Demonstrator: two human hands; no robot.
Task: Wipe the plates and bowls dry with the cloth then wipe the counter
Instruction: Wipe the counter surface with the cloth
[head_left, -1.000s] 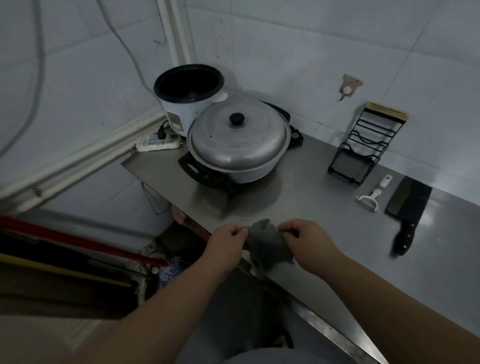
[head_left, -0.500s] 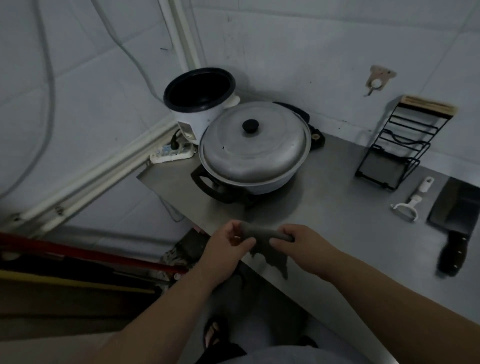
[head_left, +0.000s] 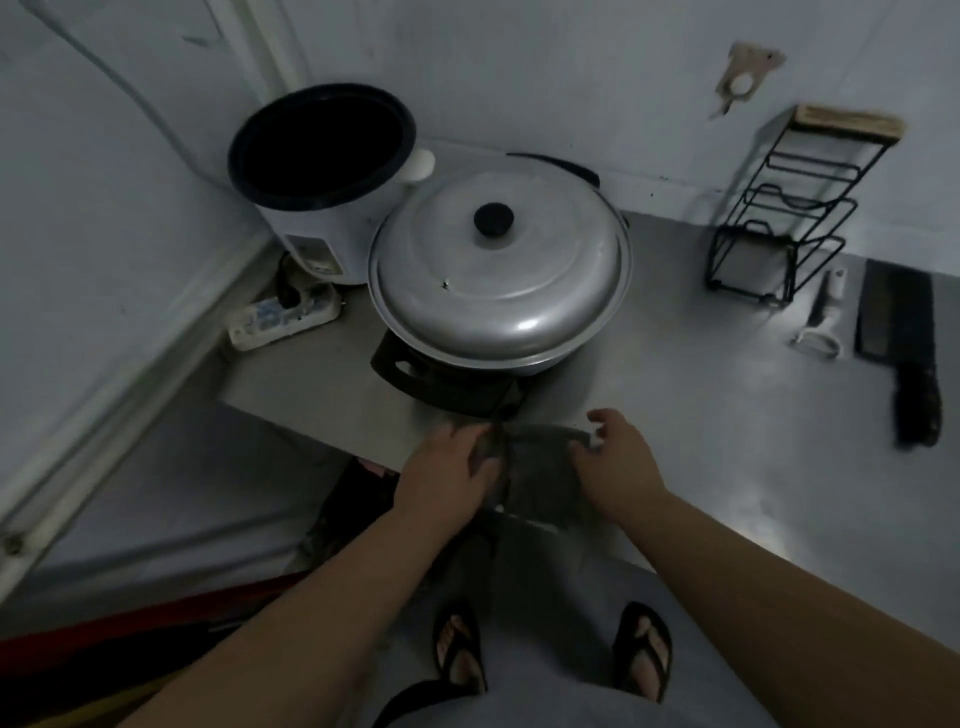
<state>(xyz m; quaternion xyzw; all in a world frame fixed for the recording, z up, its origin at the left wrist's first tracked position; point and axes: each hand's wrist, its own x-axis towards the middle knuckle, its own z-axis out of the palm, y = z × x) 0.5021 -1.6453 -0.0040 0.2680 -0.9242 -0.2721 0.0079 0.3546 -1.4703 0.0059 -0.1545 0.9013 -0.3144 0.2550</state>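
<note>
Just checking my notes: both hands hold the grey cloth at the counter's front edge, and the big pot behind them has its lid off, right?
Not quite. The head view shows the big pot with its lid on. The rest stands: left hand and right hand hold the grey cloth at the counter edge.

— What colours do we have on our counter?

— It's plain grey steel. Our cloth is dark grey, with no pattern we can make out.

— And the cookers?

— Our rice cooker is white with a black rim and dark inside. The pot lid is dull silver with a black knob.

— To the right?

— A black wire rack, a white peeler and a black cleaver. Our sandals are black.
</note>
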